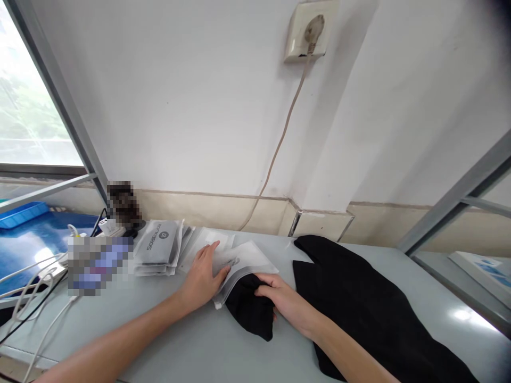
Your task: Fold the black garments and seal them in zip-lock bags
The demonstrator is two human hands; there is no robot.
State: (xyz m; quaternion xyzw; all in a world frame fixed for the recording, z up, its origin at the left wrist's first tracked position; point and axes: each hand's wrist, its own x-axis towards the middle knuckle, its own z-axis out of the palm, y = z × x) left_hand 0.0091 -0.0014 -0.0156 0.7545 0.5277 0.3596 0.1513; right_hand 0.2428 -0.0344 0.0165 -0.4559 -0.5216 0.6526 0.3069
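The right hand (279,298) pinches a black cloth (247,308) at the mouth of a frosted bag (252,256); the half-curled left hand (202,276) lays its thumb on the bag, grip unclear from here. Beyond, on the grey table (207,356): packets (158,244) leftward, 1 larger black garment (359,298) rightward.

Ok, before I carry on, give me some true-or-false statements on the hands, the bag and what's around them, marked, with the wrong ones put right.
1. The right hand grips black cloth at the edge of a translucent bag. True.
2. The left hand is on a white cable. False: the left hand is on the translucent bag.
3. The black cloth is wholly inside the bag. False: part of it sticks out.
4. A larger spread of black fabric lies on the table. True.
5. The wall socket is bare. False: a plug sits in the wall socket.
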